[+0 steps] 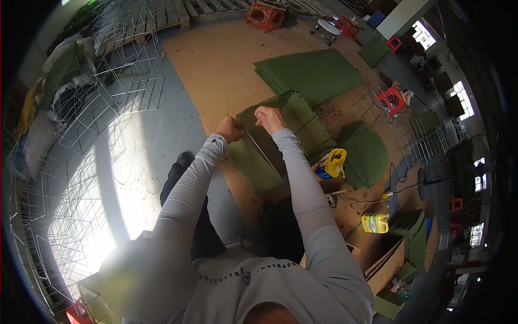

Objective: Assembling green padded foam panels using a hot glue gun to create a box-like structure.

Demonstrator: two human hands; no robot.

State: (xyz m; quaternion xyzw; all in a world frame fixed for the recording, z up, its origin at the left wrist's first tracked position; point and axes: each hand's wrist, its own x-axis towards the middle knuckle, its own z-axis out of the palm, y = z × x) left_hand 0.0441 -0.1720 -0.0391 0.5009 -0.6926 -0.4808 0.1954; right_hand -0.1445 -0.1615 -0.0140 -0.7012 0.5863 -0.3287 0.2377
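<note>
Both hands [251, 125] grip green panel [280, 127] – upright

I am looking at a workshop or small factory floor. Bare grey concrete floor [156, 135] is partly covered with brown board sheets [216, 59]. Stacks of white wire-grid frames [118, 81] fill the left side; green felt panels [310, 70] lie far right. Wooden pallets [172, 13], red plastic stools [265, 15], yellow jugs [335, 162] and large windows [464, 100] complete it.
</note>
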